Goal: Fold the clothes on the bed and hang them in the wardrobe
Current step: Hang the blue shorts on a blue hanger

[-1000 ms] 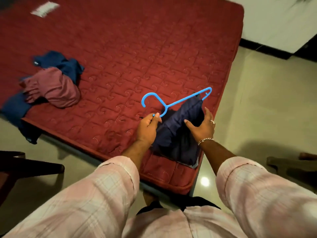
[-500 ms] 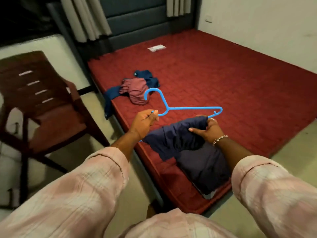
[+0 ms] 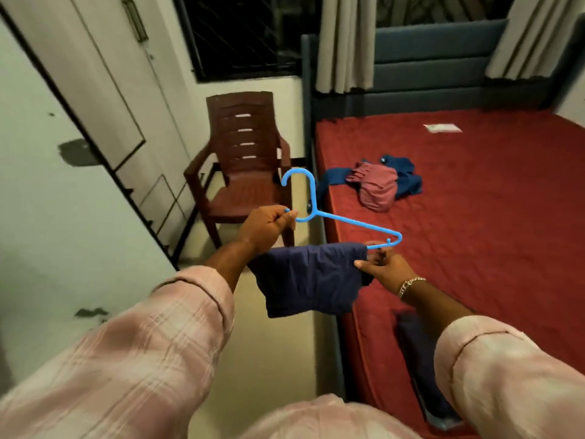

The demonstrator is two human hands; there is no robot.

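Both hands hold one blue hanger (image 3: 343, 219) up over the floor just off the bed's (image 3: 474, 248) left edge. The left hand (image 3: 264, 228) grips its left end beside the hook, and the right hand (image 3: 384, 269) pinches the lower bar by the right tip. Between them a folded navy garment (image 3: 308, 278) drapes over that bar, hanging below both hands, its right edge against the right thumb. Farther up the bed, near its left edge, lie a maroon garment (image 3: 376, 186) and a blue garment (image 3: 408, 174) in a heap. A brown plastic chair (image 3: 245, 160) stands beyond the hanger.
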